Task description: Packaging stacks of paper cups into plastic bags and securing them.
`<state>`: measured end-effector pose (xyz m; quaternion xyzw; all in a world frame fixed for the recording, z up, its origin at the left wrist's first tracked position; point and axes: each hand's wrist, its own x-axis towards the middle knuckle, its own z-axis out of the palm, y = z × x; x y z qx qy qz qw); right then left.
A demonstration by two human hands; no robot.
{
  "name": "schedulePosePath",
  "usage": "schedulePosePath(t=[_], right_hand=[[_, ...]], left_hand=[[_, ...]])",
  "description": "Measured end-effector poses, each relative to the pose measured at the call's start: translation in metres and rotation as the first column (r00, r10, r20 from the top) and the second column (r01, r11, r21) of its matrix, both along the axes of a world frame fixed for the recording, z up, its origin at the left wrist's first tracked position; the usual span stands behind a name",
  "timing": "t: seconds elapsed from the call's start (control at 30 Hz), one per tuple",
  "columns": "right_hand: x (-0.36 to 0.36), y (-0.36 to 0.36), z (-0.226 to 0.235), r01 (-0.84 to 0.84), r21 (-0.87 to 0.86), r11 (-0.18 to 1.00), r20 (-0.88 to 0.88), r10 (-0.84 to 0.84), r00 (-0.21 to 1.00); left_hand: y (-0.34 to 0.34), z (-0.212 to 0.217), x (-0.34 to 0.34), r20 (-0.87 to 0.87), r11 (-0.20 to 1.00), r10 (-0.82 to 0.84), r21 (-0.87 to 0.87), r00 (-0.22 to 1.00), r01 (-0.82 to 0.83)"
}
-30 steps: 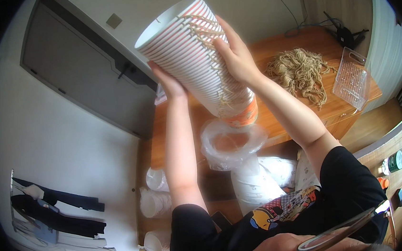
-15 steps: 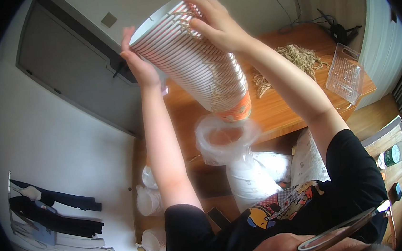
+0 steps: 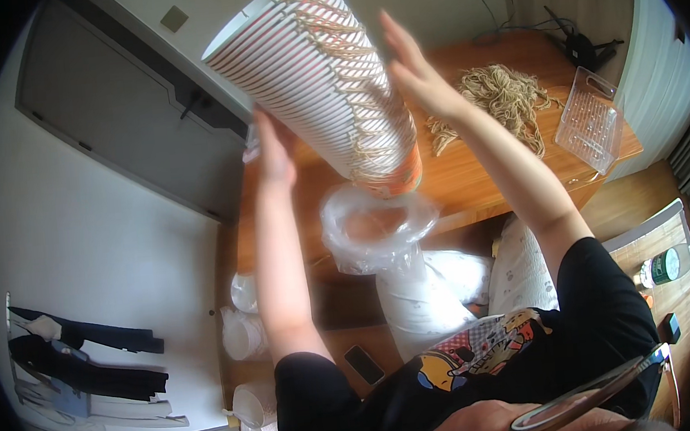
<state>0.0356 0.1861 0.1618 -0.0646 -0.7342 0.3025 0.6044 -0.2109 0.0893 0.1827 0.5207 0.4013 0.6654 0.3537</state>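
Observation:
A tall stack of nested paper cups (image 3: 302,96), white-rimmed with an orange bottom cup, leans to the upper left over the wooden table. Loops of tan twine run down its right side. My left hand (image 3: 275,152) is at the stack's lower left side, fingers stretched upward; whether it touches the cups I cannot tell. To the right of the stack, my right hand (image 3: 418,69) is open, its fingers apart from the cups. Below the stack's bottom, a clear plastic bag (image 3: 339,245) hangs with its mouth open above my lap.
A heap of tan twine (image 3: 503,103) lies on the wooden table (image 3: 474,192), with a clear plastic tray (image 3: 591,124) at its right edge. Bagged cup stacks (image 3: 244,331) stand low at left, near a phone (image 3: 364,365). A bottle (image 3: 668,265) is at right.
Both hands have left the top rim of the stack. My left hand slid down its left side; my right hand moved down and right, off the cups. The stack shifted slightly up and left.

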Motion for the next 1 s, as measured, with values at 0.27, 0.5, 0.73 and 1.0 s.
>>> schedulePosePath(t=[0.27,0.5,0.73,1.0], right_hand=[[0.008,-0.028,-0.100,-0.170,-0.186,0.968,0.211,0.208,0.955],[0.013,-0.039,-0.079,-0.123,-0.244,0.962,0.216,0.177,0.960],[0.011,-0.035,-0.059,-0.182,-0.258,0.949,0.133,0.222,0.966],[0.021,-0.060,0.000,-0.181,-0.134,0.974,0.131,0.198,0.971]], left_hand=[[-0.004,-0.108,-0.024,-0.291,0.913,-0.393,-0.233,0.872,0.334],[0.007,-0.094,0.004,-0.572,0.973,-0.216,-0.056,0.791,0.225],[0.007,-0.071,-0.003,-0.543,0.983,-0.185,-0.094,0.819,0.159],[-0.041,-0.003,-0.002,-0.463,0.991,-0.129,-0.088,0.877,0.100]])
